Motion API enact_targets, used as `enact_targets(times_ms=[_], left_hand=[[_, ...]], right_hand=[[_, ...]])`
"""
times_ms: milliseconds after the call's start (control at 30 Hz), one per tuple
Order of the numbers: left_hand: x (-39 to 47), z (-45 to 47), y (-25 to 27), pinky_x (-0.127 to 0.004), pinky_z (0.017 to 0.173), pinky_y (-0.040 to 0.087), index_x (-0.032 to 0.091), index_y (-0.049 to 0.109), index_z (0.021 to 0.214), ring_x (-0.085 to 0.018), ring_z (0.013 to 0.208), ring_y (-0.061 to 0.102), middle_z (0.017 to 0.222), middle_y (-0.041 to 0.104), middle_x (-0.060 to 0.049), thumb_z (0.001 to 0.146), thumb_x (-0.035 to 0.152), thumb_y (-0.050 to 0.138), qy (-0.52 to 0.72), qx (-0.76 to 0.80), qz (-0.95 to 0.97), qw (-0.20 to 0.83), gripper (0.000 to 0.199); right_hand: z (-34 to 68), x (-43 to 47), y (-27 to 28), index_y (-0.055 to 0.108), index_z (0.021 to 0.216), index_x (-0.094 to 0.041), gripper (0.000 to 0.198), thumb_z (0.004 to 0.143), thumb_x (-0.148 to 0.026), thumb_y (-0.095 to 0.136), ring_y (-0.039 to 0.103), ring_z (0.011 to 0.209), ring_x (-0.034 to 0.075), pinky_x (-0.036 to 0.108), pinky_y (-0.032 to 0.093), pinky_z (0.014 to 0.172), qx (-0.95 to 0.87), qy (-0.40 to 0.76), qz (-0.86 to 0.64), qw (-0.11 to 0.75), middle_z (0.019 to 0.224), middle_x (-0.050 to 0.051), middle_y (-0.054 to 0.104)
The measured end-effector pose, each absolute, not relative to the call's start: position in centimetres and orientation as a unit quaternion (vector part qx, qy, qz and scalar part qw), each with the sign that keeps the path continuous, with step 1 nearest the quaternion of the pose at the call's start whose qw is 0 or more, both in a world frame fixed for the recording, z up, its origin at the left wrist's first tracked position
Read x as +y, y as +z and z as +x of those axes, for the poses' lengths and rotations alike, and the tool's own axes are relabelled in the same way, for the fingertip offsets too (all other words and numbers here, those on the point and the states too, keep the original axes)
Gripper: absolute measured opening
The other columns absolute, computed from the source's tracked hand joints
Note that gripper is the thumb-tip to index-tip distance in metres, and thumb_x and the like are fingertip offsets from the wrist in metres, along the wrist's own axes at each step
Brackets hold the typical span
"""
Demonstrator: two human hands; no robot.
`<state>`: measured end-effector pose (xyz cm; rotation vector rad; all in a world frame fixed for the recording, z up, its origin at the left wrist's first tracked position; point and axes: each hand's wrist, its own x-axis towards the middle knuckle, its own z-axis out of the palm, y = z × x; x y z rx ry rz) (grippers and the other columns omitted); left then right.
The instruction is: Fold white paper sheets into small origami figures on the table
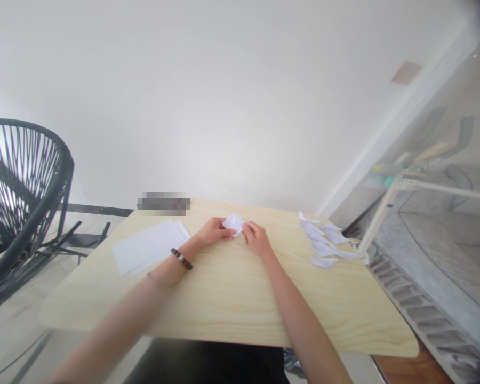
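Note:
A small folded piece of white paper (233,223) is held up over the middle of the table, between my two hands. My left hand (215,231), with a dark beaded bracelet at the wrist, pinches its left side with thumb and fingers. At the paper's right edge, my right hand (256,236) pinches it between thumb and fingertips. Several folded white paper pieces (324,262) with pointed ends lie in rough rows on the right of the table. To the left of my left hand lie flat white paper sheets (148,246), overlapping one another.
The light wooden table (232,304) stands against a white wall. A blurred-out dark object (164,204) sits at its back left corner. Left of the table is a black corded chair (28,176); to the right, a white metal frame (380,213) rises near the edge.

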<state>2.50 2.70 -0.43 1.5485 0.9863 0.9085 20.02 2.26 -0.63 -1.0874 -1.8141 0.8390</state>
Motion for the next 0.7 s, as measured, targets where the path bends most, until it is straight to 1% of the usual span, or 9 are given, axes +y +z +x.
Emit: enact_targets(times_ms=[133,333,533,633,700], left_hand=[[2.78,2.58,-0.61,-0.028,0.061,0.046,0.008,0.059,0.079,-0.015,0.061,0.058,0.066,0.063,-0.006,0.061,0.043,0.061,0.381,0.419,0.63,0.531,0.039],[2.6,2.88,-0.3,-0.029,0.063,0.047,0.006,0.058,0.082,-0.017,0.065,0.06,0.071,0.064,-0.011,0.07,0.053,0.046,0.402,0.411,0.57,0.588,0.049],[2.63,2.79,-0.33,-0.03,0.065,0.047,0.006,0.058,0.081,-0.017,0.067,0.059,0.072,0.063,-0.011,0.073,0.049,0.045,0.398,0.401,0.58,0.587,0.046],[2.58,2.89,-0.36,-0.028,0.062,0.047,0.008,0.055,0.094,-0.015,0.068,0.058,0.076,0.062,-0.009,0.072,0.043,0.05,0.416,0.394,0.587,0.572,0.041],[2.47,2.99,-0.27,-0.027,0.062,0.047,0.013,0.048,0.107,-0.014,0.071,0.057,0.082,0.061,-0.008,0.07,0.035,0.055,0.448,0.384,0.582,0.559,0.043]], right_hand=[[20.03,2.26,-0.62,0.042,0.057,-0.018,0.033,0.078,-0.042,0.035,0.041,0.043,0.007,0.019,0.034,0.047,-0.72,0.334,-0.435,0.425,0.048,-0.003,0.045],[19.96,2.27,-0.66,0.044,0.057,-0.018,0.035,0.079,-0.044,0.033,0.041,0.043,0.008,0.02,0.034,0.048,-0.724,0.312,-0.444,0.426,0.046,-0.003,0.044],[19.97,2.29,-0.68,0.044,0.058,-0.018,0.035,0.079,-0.044,0.033,0.041,0.043,0.008,0.02,0.034,0.048,-0.727,0.309,-0.442,0.424,0.047,-0.003,0.045],[19.95,2.34,-0.74,0.044,0.058,-0.018,0.035,0.078,-0.044,0.034,0.041,0.043,0.008,0.02,0.034,0.047,-0.717,0.314,-0.445,0.435,0.048,-0.003,0.045],[19.93,2.39,-0.8,0.045,0.059,-0.018,0.034,0.078,-0.044,0.034,0.041,0.042,0.008,0.02,0.034,0.046,-0.708,0.32,-0.45,0.441,0.048,-0.003,0.044]])
